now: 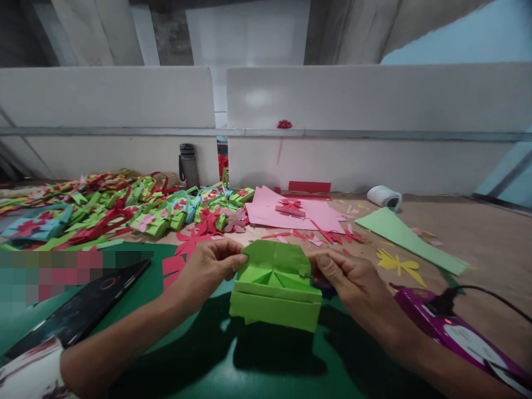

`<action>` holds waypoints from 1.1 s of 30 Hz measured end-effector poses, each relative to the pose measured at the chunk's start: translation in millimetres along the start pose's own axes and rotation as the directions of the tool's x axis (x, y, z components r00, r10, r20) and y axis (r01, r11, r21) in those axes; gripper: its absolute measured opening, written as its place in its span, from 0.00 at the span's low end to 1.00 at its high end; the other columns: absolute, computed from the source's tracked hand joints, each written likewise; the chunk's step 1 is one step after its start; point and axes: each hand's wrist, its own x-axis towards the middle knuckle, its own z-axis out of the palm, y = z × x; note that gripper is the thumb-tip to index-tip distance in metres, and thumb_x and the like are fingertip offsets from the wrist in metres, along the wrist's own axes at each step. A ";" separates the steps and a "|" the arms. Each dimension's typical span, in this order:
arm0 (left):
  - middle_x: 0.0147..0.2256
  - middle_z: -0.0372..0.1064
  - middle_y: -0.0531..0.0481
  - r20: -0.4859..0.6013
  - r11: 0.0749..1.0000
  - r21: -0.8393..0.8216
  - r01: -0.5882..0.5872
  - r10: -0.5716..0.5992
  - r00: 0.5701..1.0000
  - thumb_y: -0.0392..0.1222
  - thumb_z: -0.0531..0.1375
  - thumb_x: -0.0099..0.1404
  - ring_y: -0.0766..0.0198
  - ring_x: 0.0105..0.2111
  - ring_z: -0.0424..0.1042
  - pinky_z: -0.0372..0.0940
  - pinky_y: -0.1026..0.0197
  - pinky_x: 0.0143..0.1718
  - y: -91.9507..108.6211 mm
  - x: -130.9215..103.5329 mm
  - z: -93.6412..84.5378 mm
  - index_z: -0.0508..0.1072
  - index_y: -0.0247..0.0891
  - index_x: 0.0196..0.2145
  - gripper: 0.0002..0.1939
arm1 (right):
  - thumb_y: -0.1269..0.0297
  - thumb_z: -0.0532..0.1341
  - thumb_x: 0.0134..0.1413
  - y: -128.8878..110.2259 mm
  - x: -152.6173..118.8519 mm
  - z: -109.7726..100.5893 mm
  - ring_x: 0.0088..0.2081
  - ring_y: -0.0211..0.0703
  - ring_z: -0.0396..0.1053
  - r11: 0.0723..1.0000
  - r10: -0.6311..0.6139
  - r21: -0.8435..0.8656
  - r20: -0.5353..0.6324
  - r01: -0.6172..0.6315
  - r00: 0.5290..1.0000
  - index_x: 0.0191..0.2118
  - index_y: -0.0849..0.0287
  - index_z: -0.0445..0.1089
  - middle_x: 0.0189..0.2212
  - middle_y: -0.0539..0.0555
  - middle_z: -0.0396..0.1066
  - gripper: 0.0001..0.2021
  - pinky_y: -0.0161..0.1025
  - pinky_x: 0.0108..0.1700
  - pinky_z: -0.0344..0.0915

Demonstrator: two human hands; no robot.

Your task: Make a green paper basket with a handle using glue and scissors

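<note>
Between my two hands a folded green paper box (pixel 275 305) is held up over a green mat (pixel 187 360), its shadow falling below. The box has a raised back flap with a centre crease and triangular folds inside. My left hand (pixel 211 266) pinches the flap's left corner between thumb and fingers. On the opposite side, my right hand (pixel 349 277) is closed on the right corner; its fingertips are partly hidden behind the paper. Cut red paper pieces (pixel 172 267) lie just beyond my left wrist.
Small finished paper bags (pixel 153 221) pile up at the back left, near a grey bottle (pixel 189 165). Pink sheets (pixel 266 208) lie behind the box. At right are a light green folded sheet (pixel 409 241), a yellow paper butterfly (pixel 399 266) and a purple power strip (pixel 453 332). A phone (pixel 83 310) rests at left.
</note>
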 end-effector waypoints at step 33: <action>0.22 0.65 0.53 0.235 0.968 -0.172 0.182 -0.139 0.962 0.38 0.60 0.51 0.70 0.22 0.62 0.56 0.65 0.26 -5.2 -18.4 29.2 0.73 0.31 0.29 0.08 | 0.73 0.62 0.48 -43.7 8.9 22.0 0.26 0.37 0.64 0.819 -0.318 -0.445 0.172 0.362 0.932 0.23 0.58 0.68 0.20 0.46 0.67 0.06 0.36 0.32 0.56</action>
